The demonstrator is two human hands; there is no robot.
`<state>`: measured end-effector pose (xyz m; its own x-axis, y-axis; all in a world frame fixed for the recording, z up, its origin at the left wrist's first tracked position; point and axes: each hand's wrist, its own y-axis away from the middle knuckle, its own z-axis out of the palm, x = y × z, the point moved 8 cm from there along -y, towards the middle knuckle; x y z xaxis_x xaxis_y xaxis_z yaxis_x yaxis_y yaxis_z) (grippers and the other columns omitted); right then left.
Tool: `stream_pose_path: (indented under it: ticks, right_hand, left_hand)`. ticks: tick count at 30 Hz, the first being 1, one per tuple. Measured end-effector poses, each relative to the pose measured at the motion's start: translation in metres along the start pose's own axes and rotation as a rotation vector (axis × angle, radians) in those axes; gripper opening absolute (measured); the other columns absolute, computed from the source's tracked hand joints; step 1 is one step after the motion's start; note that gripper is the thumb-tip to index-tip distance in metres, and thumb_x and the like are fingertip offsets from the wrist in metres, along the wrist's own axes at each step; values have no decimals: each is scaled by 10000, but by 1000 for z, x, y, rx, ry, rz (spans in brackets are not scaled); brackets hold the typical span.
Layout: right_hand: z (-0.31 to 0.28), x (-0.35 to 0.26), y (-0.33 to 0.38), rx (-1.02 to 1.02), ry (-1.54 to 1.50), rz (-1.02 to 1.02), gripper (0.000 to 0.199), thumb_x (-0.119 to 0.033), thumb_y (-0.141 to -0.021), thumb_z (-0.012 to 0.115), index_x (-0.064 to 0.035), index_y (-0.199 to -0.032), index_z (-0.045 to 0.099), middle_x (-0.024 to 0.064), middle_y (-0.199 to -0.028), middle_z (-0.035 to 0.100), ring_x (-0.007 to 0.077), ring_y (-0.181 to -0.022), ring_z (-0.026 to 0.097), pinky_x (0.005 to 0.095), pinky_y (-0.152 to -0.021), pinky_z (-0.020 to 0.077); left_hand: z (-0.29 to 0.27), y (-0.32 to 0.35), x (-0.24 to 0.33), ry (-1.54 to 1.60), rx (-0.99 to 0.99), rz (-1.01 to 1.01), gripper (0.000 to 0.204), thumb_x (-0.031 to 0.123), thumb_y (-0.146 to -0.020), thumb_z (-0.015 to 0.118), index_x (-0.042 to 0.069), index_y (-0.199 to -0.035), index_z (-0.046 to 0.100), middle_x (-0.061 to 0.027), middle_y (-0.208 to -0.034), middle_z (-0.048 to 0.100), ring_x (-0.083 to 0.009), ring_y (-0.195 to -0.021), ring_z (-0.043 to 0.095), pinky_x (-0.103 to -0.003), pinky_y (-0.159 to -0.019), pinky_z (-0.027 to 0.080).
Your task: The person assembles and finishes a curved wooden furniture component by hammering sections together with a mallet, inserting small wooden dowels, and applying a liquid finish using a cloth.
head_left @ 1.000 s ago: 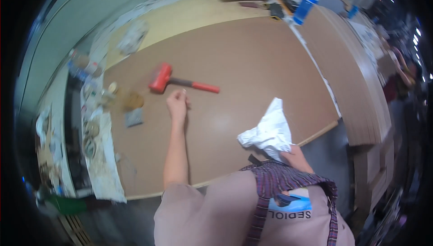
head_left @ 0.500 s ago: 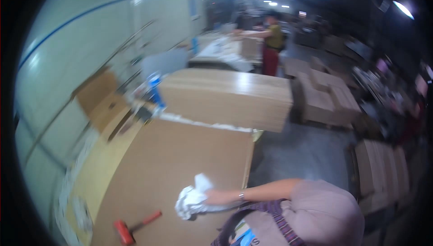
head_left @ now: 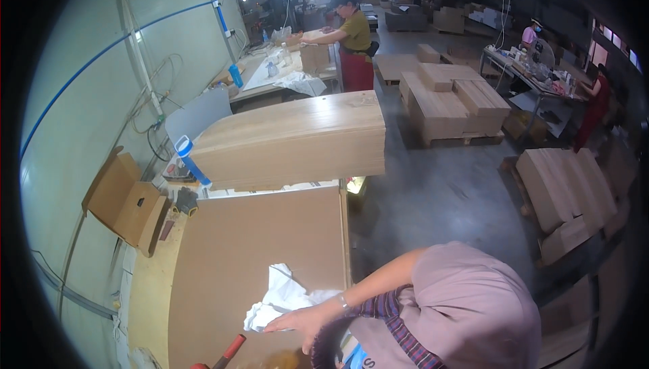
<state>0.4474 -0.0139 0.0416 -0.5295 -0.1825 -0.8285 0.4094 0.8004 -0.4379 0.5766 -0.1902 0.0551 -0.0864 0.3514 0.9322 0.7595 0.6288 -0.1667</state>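
Note:
My right hand [head_left: 307, 322], with a band at the wrist, is on a crumpled white cloth [head_left: 280, 294] and presses it to a large brown panel [head_left: 250, 234]. The fingers point left along the cloth's near edge, and part of the cloth sticks up beyond them. Near the lower edge, left of the hand, lies a red-and-black mallet [head_left: 228, 352], partly cut off by the frame. A blurred yellowish-brown patch beside it is too smeared to name. My left hand cannot be made out.
Beyond the panel stands a stack of wood-grain boards [head_left: 291, 146], with a blue bottle [head_left: 193, 159] at its left end. An open cardboard box [head_left: 128, 200] leans by the wall. Board stacks [head_left: 453, 102] stand on pallets at right. A co-worker [head_left: 355, 38] works at a far table.
My view has shifted, bringing more of the room into sight. My right hand has come closer to the mallet with the cloth, its fingers now flatter. The mallet sits lower in view.

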Motion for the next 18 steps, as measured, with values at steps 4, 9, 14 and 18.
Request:
stream_pose_path:
  ticks: [4, 9, 14, 18]
  right_hand:
    - [-3, -21, 21, -17, -256, 309, 874, -220, -596, 870, -33, -1331, 437, 140, -1273, 559, 243, -1207, 528, 376, -1025, 408]
    - [-45, -9, 79, 85, -350, 342, 764, -208, -634, 870, -42, -1284, 503, 119, -1279, 559, 192, -1203, 513, 363, -994, 431]
    - [-126, -8, 156, 458, 69, 449, 828, -205, -563, 843, 10, -1277, 482, 123, -1168, 606, 199, -1073, 581, 340, -961, 457]
    - [-166, -14, 191, 603, -59, 528, 788, -139, -558, 828, 6, -1257, 493, 91, -1150, 600, 176, -1081, 572, 331, -965, 447]
  left_hand:
    - [98, 34, 24, 265, -235, 34, 618, 84, -728, 775, -30, -1273, 507, -170, -1154, 612, -237, -1043, 618, -338, -912, 483]
    - [136, 19, 6, 250, -654, -148, 396, -4, -767, 642, -65, -1156, 605, -108, -1052, 648, -207, -1028, 603, -340, -909, 469]
    - [131, -36, -15, 312, -332, -95, 195, 46, -900, 603, -84, -1041, 632, -111, -951, 672, -175, -908, 641, -288, -831, 494]
    - [122, -64, -32, 370, -203, -159, 176, 28, -894, 609, -88, -1024, 632, -96, -946, 663, -157, -889, 635, -263, -803, 494]
